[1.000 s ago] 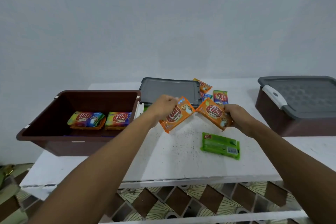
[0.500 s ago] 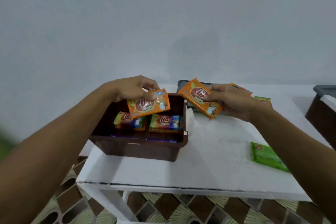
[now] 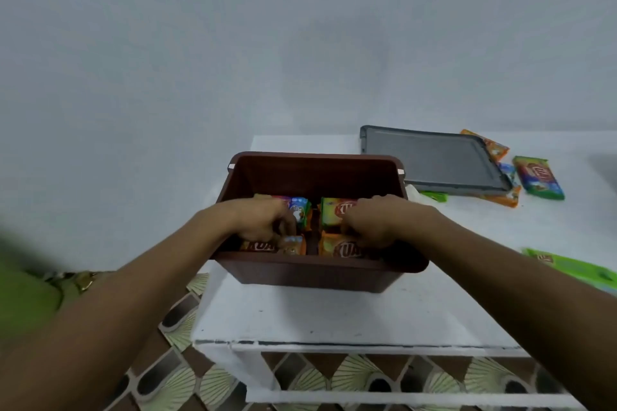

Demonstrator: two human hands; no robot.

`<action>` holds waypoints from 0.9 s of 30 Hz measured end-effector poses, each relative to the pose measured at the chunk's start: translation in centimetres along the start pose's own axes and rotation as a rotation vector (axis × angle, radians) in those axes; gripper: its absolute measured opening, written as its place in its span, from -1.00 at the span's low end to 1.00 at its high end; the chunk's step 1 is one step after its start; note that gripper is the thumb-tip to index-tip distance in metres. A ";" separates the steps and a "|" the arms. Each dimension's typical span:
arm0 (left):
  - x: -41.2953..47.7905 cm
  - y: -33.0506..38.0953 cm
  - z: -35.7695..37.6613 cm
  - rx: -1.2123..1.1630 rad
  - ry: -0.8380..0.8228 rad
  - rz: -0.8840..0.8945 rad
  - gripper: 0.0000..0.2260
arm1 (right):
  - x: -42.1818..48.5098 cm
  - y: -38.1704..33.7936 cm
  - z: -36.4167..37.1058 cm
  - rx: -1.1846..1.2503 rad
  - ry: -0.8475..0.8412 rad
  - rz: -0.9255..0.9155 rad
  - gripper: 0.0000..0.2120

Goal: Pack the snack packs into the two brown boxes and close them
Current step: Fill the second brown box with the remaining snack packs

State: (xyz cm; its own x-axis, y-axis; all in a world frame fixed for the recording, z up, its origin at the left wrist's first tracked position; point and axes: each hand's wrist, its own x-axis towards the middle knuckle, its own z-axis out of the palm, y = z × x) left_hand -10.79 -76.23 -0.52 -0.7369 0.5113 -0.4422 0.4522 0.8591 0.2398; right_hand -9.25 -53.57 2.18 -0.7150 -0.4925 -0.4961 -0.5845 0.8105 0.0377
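white table [image 3: 334,314]; left grip [image 3: 263,222], right grip [image 3: 377,223] hold packs [image 3: 342,248].

left hand [image 3: 263,223]: bare
right hand [image 3: 374,227]: bare
left forearm [image 3: 133,304]: bare, behind the left hand
right forearm [image 3: 500,270]: bare, behind the right hand

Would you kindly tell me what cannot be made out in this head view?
Head view:
- Left hand: its back hides the grip inside the brown box; hold on the orange pack unclear.
- Right hand: likewise.
- Green pack: cut by the right edge.
- Packs beside the grey lid: partly under it.
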 end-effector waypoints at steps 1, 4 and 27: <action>-0.1 0.2 -0.1 -0.010 -0.020 0.004 -0.79 | 0.1 0.0 0.3 0.009 -0.011 0.002 -0.71; -0.3 0.5 -0.5 -0.024 -0.067 0.005 -0.82 | 0.4 0.3 0.8 0.037 -0.026 -0.011 -0.72; 6.3 14.5 -5.6 0.013 0.672 0.198 -0.82 | -10.0 13.2 9.3 0.352 0.559 -0.005 -0.57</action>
State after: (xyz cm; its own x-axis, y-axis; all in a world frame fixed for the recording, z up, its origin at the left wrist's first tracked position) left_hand -11.71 -60.44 5.03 -0.7888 0.5656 0.2405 0.6133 0.7498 0.2482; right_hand -6.24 -34.93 -0.43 -0.8594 -0.5103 0.0328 -0.4960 0.8163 -0.2961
